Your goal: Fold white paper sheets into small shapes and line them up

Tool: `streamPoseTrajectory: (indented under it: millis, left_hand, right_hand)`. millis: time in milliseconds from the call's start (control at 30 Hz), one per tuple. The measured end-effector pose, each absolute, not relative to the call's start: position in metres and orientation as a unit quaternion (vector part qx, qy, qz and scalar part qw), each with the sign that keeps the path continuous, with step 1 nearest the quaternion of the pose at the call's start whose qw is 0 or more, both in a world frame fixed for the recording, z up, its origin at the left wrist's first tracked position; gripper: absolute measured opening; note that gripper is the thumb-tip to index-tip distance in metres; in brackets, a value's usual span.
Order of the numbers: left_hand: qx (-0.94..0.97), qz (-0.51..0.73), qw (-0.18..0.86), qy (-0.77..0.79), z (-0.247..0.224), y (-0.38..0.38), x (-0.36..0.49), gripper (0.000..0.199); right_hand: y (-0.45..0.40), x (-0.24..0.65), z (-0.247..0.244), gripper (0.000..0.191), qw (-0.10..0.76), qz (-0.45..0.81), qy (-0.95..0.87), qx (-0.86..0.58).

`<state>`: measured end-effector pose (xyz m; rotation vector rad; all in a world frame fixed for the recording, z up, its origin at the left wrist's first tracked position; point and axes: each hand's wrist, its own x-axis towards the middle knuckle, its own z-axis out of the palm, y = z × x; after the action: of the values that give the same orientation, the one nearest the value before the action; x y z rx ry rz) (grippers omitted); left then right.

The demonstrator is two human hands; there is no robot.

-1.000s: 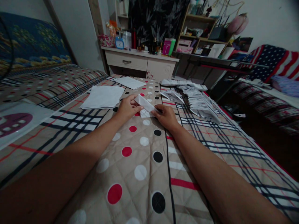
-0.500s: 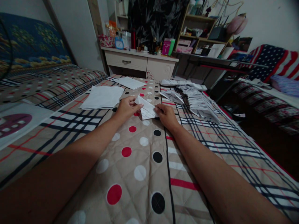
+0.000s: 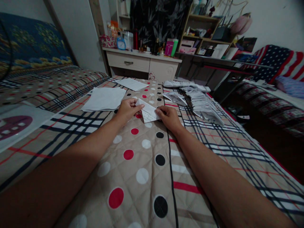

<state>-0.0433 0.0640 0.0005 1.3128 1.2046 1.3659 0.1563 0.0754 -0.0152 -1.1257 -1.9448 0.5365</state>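
Observation:
A folded sheet of white paper (image 3: 149,114) with faint writing or print is held between both hands, just above the dotted bedspread (image 3: 152,171). My left hand (image 3: 129,109) pinches its left corner between thumb and fingers. At the right edge, my right hand (image 3: 169,116) grips the paper with thumb and fingertips. Left of my left hand lies a stack of white paper sheets (image 3: 104,98). Beyond the hands is another flat white sheet (image 3: 132,84). To the right, a folded paper piece (image 3: 175,97) lies beside a long row of folded papers (image 3: 205,106).
A white bag with a dark red print (image 3: 21,123) lies at the left. Behind the bed stands a white dresser (image 3: 128,61) with bottles and a blue clock (image 3: 121,43). A shelf (image 3: 201,39) and a desk stand at the back right, and the bed's right edge drops to a dark floor.
Both hands have shifted very slightly to the left with the folded paper still between them. Nothing else has visibly moved.

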Motion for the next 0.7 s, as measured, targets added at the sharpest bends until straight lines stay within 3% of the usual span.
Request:
streamPoseTrajectory:
  millis: [333, 700]
  left_hand:
    - [0.527, 0.543, 0.439, 0.484, -0.0008, 0.0654, -0.0452, 0.024]
    - [0.535, 0.505, 0.476, 0.482, -0.0031, 0.0675, -0.0489, 0.027]
  right_hand:
    - [0.0755, 0.1545, -0.0145, 0.027, 0.489, 0.392, -0.65, -0.43]
    - [0.0746, 0.1563, -0.0142, 0.026, 0.485, 0.405, -0.648, -0.424]
